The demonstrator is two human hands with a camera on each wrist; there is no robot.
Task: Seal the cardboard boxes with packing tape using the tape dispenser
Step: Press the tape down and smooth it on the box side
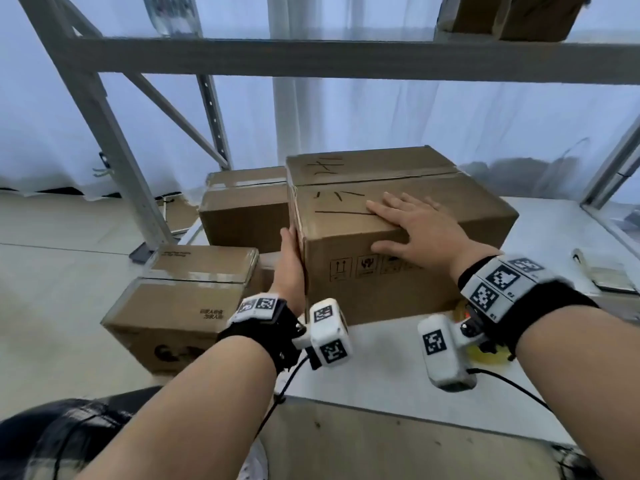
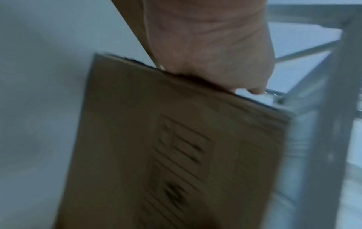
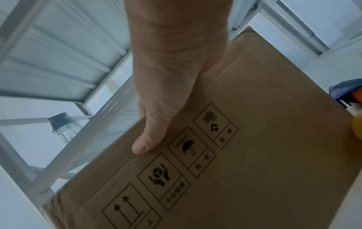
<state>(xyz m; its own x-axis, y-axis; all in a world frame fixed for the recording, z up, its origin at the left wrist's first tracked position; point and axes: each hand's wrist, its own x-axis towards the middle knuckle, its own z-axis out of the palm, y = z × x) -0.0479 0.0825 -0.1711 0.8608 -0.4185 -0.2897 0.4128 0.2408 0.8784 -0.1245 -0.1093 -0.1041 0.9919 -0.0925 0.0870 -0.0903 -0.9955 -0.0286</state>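
The large brown cardboard box (image 1: pixel 398 237) with black handling symbols stands on the white surface (image 1: pixel 381 375), between the two hands. The right hand (image 1: pixel 415 226) lies flat on the box top near its front edge, fingers straight and spread, thumb over the front face. The left hand (image 1: pixel 291 265) presses flat against the box's left side, fingers straight; neither grip encloses anything.
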